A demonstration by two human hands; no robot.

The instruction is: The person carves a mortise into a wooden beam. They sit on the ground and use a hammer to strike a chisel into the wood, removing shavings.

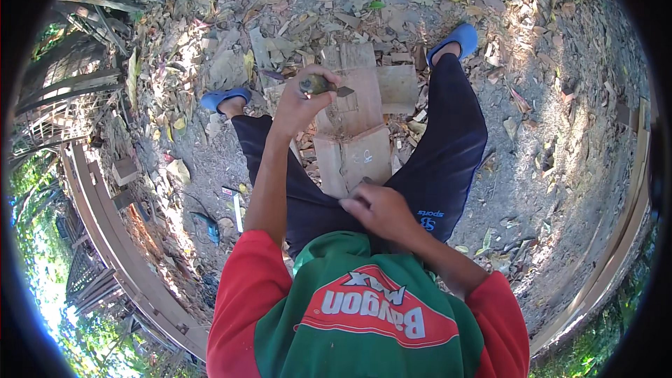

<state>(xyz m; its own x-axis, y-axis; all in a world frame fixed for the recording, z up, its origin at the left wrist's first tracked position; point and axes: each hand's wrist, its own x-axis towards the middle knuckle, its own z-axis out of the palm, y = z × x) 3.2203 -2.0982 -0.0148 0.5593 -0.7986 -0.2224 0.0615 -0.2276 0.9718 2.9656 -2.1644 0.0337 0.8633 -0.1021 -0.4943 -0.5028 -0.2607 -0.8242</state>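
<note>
Raised above the far part of the boards, my left hand is closed round a short hand tool. It has a rounded olive-brown handle end, and a flat dark blade points to the right. Between my legs lies a wooden board with a light mark on its face and a dark split along it. My right hand rests at this board's near end, fingers curled over the edge; its fingertips are partly hidden. Beyond lies another flat wooden piece, under the raised tool.
A smaller wood offcut lies right of the boards. On the left are a blue power tool, a white-edged measuring square and a wood block. Long planks curve along the left rim. Dry leaves and wood chips cover the ground.
</note>
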